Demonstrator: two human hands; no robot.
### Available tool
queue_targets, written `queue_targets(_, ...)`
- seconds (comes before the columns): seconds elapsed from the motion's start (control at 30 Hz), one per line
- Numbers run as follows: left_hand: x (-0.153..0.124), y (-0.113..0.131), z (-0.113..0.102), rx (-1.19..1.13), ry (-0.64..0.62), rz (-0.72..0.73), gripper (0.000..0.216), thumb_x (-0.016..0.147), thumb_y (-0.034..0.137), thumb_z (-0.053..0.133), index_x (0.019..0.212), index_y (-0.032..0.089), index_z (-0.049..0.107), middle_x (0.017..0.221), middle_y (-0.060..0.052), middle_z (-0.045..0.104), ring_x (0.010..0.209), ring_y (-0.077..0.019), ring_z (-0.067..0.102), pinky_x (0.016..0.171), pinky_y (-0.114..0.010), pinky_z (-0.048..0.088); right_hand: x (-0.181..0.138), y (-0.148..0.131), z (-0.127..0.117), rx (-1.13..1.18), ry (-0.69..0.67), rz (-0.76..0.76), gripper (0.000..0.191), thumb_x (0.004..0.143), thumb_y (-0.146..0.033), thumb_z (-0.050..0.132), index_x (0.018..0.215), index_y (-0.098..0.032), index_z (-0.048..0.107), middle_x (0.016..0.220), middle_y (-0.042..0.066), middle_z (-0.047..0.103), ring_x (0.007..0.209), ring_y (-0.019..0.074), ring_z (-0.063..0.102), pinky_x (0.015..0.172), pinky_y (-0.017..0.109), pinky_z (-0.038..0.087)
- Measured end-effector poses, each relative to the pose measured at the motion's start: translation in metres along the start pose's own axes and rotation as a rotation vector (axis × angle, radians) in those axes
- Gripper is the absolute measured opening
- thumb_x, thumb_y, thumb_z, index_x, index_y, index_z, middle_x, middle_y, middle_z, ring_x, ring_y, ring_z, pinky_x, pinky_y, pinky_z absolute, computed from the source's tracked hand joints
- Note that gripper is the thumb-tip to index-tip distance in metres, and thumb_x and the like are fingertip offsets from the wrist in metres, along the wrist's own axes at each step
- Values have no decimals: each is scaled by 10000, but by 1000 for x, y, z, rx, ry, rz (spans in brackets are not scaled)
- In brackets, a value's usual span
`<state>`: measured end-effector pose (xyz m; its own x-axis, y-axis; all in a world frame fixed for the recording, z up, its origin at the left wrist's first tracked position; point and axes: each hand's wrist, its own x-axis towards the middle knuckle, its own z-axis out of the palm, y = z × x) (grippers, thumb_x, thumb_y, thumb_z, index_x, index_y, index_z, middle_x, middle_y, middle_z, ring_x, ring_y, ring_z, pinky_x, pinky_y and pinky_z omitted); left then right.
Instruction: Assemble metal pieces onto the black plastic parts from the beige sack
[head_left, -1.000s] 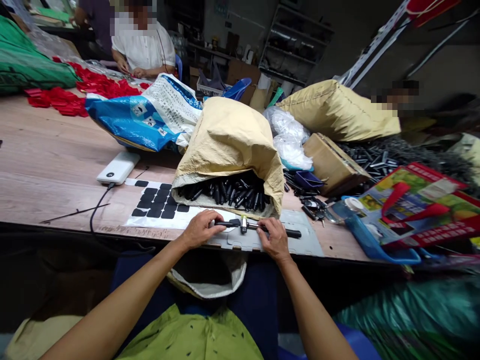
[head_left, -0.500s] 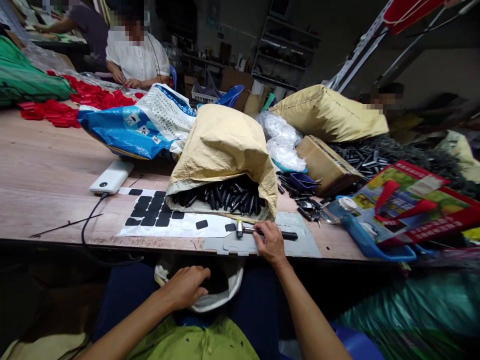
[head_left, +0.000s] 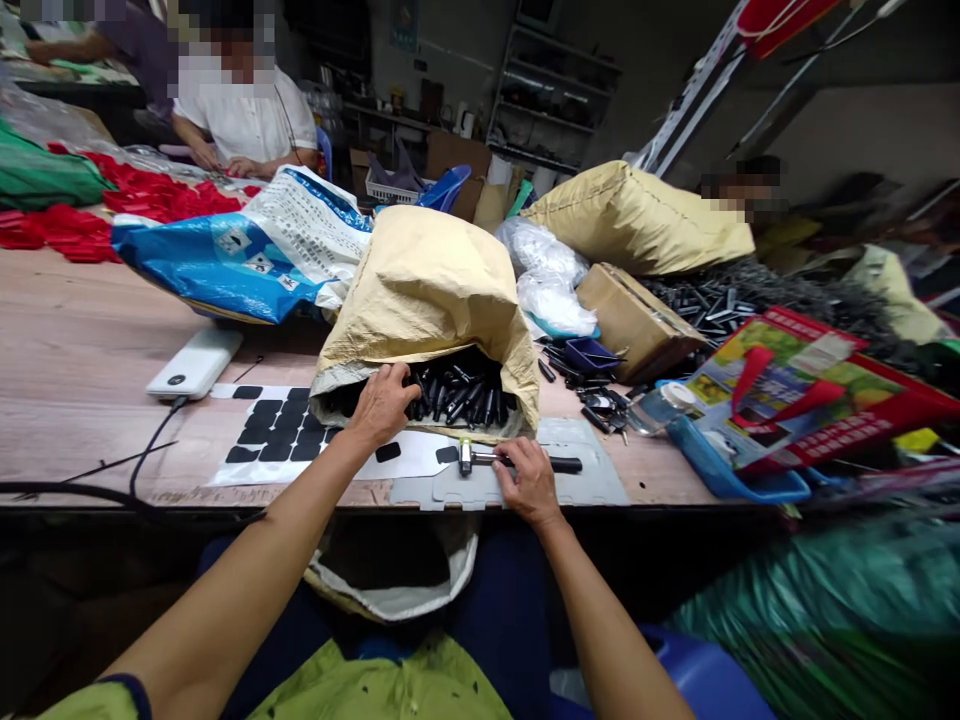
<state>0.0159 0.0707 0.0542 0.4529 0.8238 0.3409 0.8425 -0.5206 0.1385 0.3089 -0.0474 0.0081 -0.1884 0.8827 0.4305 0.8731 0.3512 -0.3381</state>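
My left hand [head_left: 384,408] is at the mouth of a yellow woven sack [head_left: 439,270], fingers loosely curved and apart, beside many slim black tube-like pieces [head_left: 465,390]. Nothing shows in its grasp, though the sack's shadow partly hides the fingertips. My right hand [head_left: 531,482] has its thumb and fingers around the handle of a small hammer [head_left: 566,465], which lies on a grey board [head_left: 600,480]. A white strip with black rounded-square patches [head_left: 300,445] lies to the left of the board. Below the table edge, a pale open sack [head_left: 420,605] sits at my lap.
A white power bank [head_left: 193,365] with a cable lies on the left. Behind it are a blue-and-white bag [head_left: 217,250] and red pieces [head_left: 157,190]. A wooden box [head_left: 637,320], blue tray [head_left: 739,475] and red shopping bag [head_left: 832,400] stand right. Co-workers sit beyond.
My left hand has moved up and forward from the lap sack to the yellow sack's mouth. My right hand remains on the hammer. The view has shifted slightly.
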Motion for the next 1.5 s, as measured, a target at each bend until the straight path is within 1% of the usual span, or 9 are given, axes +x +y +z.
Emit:
queue_targets(0.13, -16, 10, -4, -3, 57, 43, 283, 824, 72, 593, 1026, 226, 716, 1273, -127, 574, 1121, -313, 492, 911, -465, 413, -1, 0, 1, -8, 1, 2, 107, 920, -256, 598, 1008, -226, 650, 1000, 50, 643, 945, 228, 539, 866, 363, 393)
queue_targets(0.27, -43, 27, -8, -109, -69, 168, 169, 864, 165, 652, 1011, 245, 680, 993, -72, 667, 1015, -281, 524, 902, -450, 385, -1, 0, 2, -22, 6, 10, 114, 911, -248, 603, 1006, -224, 660, 998, 52, 645, 949, 230, 543, 868, 364, 394)
queue_targets(0.37, -60, 31, 4, -257, -135, 120, 155, 863, 219, 691, 1016, 239, 676, 985, -49, 681, 987, -259, 532, 877, -411, 389, 0, 0, 1, -19, 6, 7, 108, 905, -243, 606, 994, -221, 663, 990, 51, 644, 940, 228, 542, 865, 364, 393)
queue_targets(0.47, -69, 27, 22, -431, -127, 5, 158, 868, 282, 708, 1018, 234, 697, 984, -42, 674, 974, -243, 535, 869, -377, 402, 0, 0, 1, -6, 9, -1, 104, 905, -240, 611, 994, -218, 660, 991, 50, 645, 929, 226, 539, 859, 365, 391)
queue_targets(0.6, -71, 20, 32, -524, -128, -46, 187, 835, 316, 745, 1007, 244, 726, 948, -32, 666, 967, -240, 527, 880, -371, 398, 0, 1, 1, 1, 6, -9, 117, 913, -239, 621, 1022, -219, 657, 1000, 47, 647, 934, 226, 538, 854, 363, 394)
queue_targets(0.87, -69, 20, 28, -572, -157, -64, 195, 789, 299, 776, 978, 263, 752, 942, -22, 681, 966, -239, 529, 892, -375, 389, 1, 2, 0, -15, 1, -37, 119, 972, -266, 574, 1025, -237, 676, 984, 45, 666, 930, 227, 558, 825, 366, 405)
queue_targets(1.2, -66, 24, 23, -604, -194, -141, 202, 748, 251, 781, 948, 264, 758, 902, -10, 671, 968, -237, 534, 890, -369, 390, 17, -56, -11, 148, 90, -11, 242, 1031, -288, 502, 1176, -285, 695, 1011, 43, 697, 962, 207, 641, 874, 331, 500)
queue_targets(1.37, -65, 26, 23, -591, -184, -147, 184, 748, 266, 788, 930, 266, 757, 916, -4, 680, 956, -229, 530, 868, -358, 390, 12, -65, -5, 46, 35, -21, 247, 1027, -280, 514, 1162, -280, 720, 940, 42, 691, 906, 200, 646, 796, 309, 498)
queue_targets(1.5, -65, 25, 23, -589, -181, -141, 178, 747, 268, 788, 920, 257, 747, 942, -5, 688, 964, -234, 534, 868, -364, 392, 19, -74, -5, 88, 69, -10, 264, 1033, -295, 503, 1184, -282, 719, 982, 53, 699, 951, 207, 643, 851, 326, 505)
